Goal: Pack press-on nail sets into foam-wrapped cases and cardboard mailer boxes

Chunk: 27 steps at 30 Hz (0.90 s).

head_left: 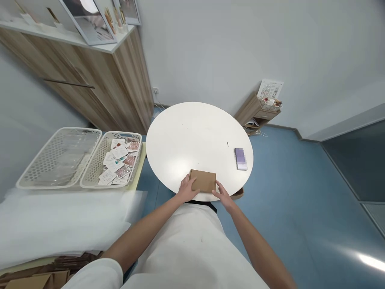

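Observation:
A small brown cardboard box (203,182) lies closed and flat at the near edge of the round white table (192,132). My left hand (187,189) grips its left end, with fingers reaching over the top and the thumb along the near side. On the opposite end my right hand (221,194) holds the right edge, fingers bent along that side and the thumb by the near corner. What is inside the box is hidden.
A blurred purple item (240,159) and a tiny dark object (227,144) lie on the table's right. To the left stand a white basket of printed packets (122,182) and another with clear plastic pieces (58,186). A wooden cabinet (120,80) stands behind them.

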### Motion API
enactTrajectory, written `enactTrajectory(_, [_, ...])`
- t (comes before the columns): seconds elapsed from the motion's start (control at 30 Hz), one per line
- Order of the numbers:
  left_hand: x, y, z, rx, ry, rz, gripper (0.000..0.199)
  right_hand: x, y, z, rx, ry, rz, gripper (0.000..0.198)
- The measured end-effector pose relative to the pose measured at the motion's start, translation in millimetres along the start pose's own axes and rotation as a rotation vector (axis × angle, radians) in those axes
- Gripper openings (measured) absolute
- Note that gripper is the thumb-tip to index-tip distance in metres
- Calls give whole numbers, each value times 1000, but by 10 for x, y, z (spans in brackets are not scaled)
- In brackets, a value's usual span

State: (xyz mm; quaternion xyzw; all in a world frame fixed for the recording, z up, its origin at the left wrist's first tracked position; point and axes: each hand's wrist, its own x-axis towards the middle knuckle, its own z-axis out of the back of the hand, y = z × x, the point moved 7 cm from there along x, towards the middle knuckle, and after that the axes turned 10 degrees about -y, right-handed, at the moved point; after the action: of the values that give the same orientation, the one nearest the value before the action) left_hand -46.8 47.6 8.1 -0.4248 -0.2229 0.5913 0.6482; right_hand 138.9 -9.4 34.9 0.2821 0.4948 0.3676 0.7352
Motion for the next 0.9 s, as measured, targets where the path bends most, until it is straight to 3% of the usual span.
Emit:
enactTrajectory(0.13, [-73,-82,-123,92,8,-43,53,-75,-85,-22,-200,45,4,74])
enactTrajectory(0.33, [-8,-105,-210,33,19,-17,45,49,-82,-33,-352,75,138,66])
enactTrajectory(0.43, [51,-24,-164,-88,-80,45,59,137,-73,66,-272,22,122,73])
enactTrajectory(0.5, [81,97,-128,-166,-157,161,66,181,-58,126,-150,2,74,79])
enactTrajectory(0.63, [116,206,-182,-272,-168,320,57,215,9,161,74,110,-22,73])
enactTrajectory(0.77, [159,-28,-348,-279,-189,311,49,257,-14,395,187,141,-30,64])
enactTrajectory(0.9, [202,-501,-755,-226,-165,271,53,365,-363,954,346,8,-20,65])
